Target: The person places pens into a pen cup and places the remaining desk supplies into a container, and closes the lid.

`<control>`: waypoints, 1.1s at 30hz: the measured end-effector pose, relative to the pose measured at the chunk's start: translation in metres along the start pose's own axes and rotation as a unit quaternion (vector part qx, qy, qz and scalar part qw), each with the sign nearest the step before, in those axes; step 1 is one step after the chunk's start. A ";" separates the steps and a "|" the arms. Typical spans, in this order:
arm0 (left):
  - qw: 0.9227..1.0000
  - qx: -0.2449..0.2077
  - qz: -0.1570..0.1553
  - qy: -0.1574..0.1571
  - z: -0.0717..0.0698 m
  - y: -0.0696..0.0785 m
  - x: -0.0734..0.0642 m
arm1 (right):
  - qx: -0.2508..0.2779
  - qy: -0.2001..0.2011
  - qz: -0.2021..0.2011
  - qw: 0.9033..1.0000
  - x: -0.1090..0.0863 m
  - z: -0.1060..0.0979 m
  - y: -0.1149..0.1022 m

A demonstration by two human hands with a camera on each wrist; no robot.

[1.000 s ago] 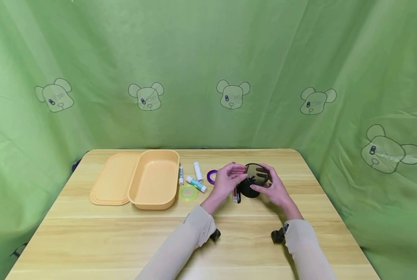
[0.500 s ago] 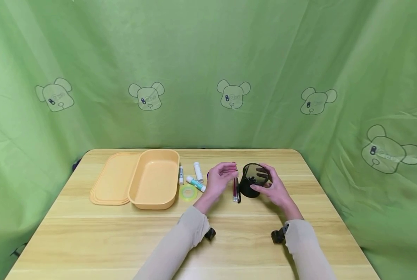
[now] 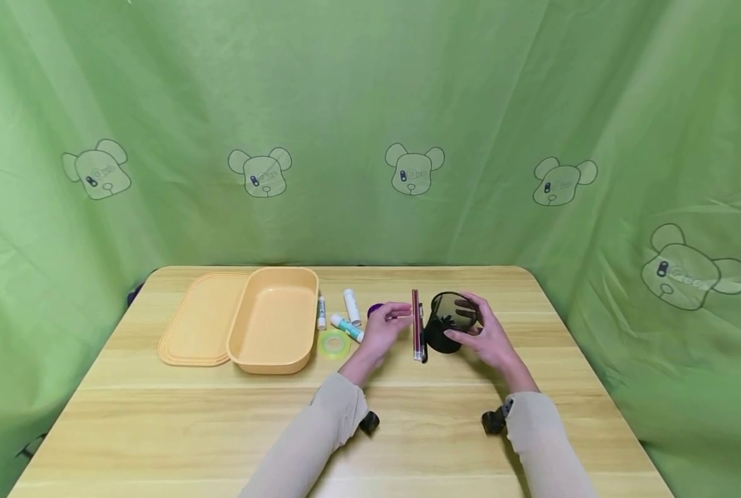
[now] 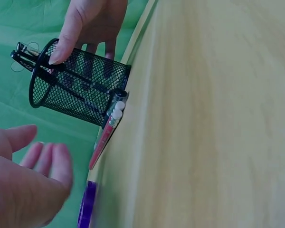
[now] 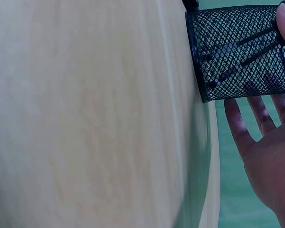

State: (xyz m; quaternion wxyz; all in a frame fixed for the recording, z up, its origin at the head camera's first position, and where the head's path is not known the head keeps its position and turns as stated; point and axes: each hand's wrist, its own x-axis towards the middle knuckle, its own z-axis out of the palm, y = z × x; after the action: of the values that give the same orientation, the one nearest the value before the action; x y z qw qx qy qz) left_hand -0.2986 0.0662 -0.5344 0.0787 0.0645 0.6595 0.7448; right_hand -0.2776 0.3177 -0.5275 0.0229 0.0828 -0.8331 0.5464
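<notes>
A black mesh pen holder [image 3: 443, 339] stands on the table at the right, with black pens [image 4: 24, 58] inside whose ends poke past the rim. My right hand [image 3: 491, 339] grips it, thumb at the rim and fingers round the far side. Just left of the holder lie red striped pencils [image 3: 416, 321] with white eraser ends, and a black pen [image 3: 424, 354] beside them. My left hand [image 3: 381, 333] hovers left of the pencils, fingers loosely bent and holding nothing. Behind it, a purple tape roll [image 3: 373, 309] is partly hidden.
Several glue sticks [image 3: 347, 327] and a green-yellow tape roll [image 3: 335, 344] lie between the left hand and a peach plastic box [image 3: 270, 366]. The box's matching lid [image 3: 198, 318] lies left of it. Green curtain [image 3: 345, 228] hangs behind the wooden table [image 3: 221, 429].
My left hand has drawn away leftward from the holder's rim, past the pencils, and dropped a little. The right hand and the pen holder have stayed put.
</notes>
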 end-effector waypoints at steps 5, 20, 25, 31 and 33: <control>0.999 0.022 -0.027 -0.022 -0.001 -0.006 -0.001 | -0.007 0.000 0.007 1.000 -0.001 0.000 -0.001; 0.996 -0.013 -0.077 -0.048 0.001 -0.007 0.000 | -0.003 0.000 0.004 1.000 0.000 0.000 0.000; 0.995 -0.018 -0.077 -0.054 0.001 -0.010 0.002 | 0.001 0.001 0.002 1.000 -0.001 0.000 0.000; 0.994 -0.042 -0.085 -0.059 0.003 -0.009 0.003 | 0.009 0.002 -0.003 1.000 -0.001 0.001 0.001; 0.993 -0.049 -0.090 -0.061 0.003 -0.007 0.002 | 0.008 0.001 -0.004 1.000 -0.001 0.001 0.002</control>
State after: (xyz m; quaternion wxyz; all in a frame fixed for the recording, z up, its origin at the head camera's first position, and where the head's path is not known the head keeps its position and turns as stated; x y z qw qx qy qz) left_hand -0.3001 0.0707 -0.5410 0.1887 0.0467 0.6192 0.7608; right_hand -0.2771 0.3171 -0.5297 0.0255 0.0854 -0.8283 0.5531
